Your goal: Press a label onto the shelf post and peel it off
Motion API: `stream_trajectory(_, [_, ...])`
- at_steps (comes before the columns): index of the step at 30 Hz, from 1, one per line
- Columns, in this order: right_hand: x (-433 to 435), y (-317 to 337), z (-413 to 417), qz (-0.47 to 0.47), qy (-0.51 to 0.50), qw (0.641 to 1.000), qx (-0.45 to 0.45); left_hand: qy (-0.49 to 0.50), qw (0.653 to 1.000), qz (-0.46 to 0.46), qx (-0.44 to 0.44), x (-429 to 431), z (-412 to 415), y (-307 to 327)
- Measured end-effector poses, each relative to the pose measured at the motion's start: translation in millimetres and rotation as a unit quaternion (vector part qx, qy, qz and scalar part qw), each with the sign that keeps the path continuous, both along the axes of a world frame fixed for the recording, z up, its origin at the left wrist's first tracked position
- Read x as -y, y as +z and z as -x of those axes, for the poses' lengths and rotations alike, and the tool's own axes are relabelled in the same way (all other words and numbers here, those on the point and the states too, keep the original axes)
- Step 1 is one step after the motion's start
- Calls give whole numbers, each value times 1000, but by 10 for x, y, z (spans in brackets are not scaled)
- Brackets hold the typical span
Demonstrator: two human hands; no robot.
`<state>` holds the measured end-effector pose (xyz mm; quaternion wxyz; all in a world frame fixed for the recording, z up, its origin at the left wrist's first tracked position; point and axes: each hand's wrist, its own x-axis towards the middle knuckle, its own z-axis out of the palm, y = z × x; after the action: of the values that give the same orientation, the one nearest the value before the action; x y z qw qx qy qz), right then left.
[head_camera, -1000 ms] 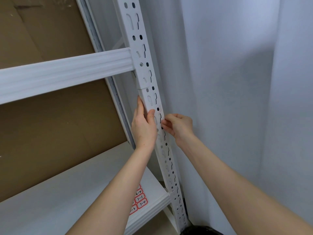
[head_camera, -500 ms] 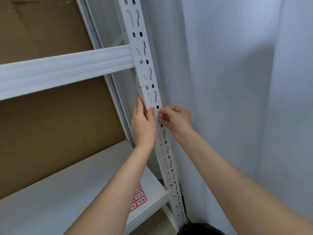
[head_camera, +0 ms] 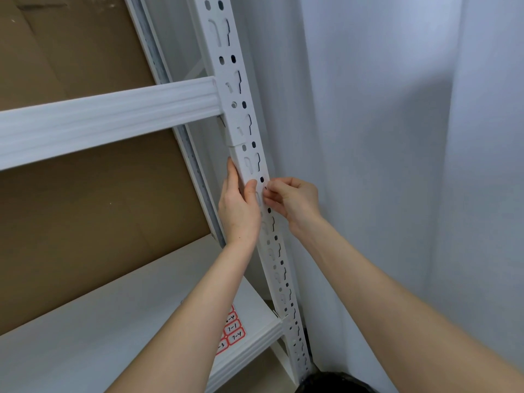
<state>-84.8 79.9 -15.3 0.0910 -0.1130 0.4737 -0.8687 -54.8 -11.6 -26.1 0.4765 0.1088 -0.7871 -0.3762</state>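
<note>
White curtain backs the shelving rack; my left hand (head_camera: pixel 239 211) grips the slotted upright post (head_camera: pixel 249 154) below its joint, my right hand (head_camera: pixel 293 202) pinches at a slot. Next, I judge, comes careful alignment.

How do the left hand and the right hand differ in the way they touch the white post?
The left hand wraps the white post from its left edge, fingers long and thumb on the front. The right hand has curled fingertips pinching at the post's right edge by a hole. Both touch the post at one height, below its joint.
</note>
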Motion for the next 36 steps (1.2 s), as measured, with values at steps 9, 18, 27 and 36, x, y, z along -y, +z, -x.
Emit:
stream_trajectory(9, [10, 10, 9, -12, -13, 1000, -6, 7, 1000, 8, 2, -4, -3, -5])
stream_trajectory(18, [16, 14, 18, -25, -15, 999, -22, 8, 1000, 7, 8, -12, -5, 6])
stream_trajectory(27, [1, 35, 21, -21, -7, 1000, -18, 4, 1000, 6, 8, -15, -10, 10])
stream_trajectory(36, [0, 77, 23, -24, -2, 1000, 0, -50, 998, -25, 8, 27, -45, 12])
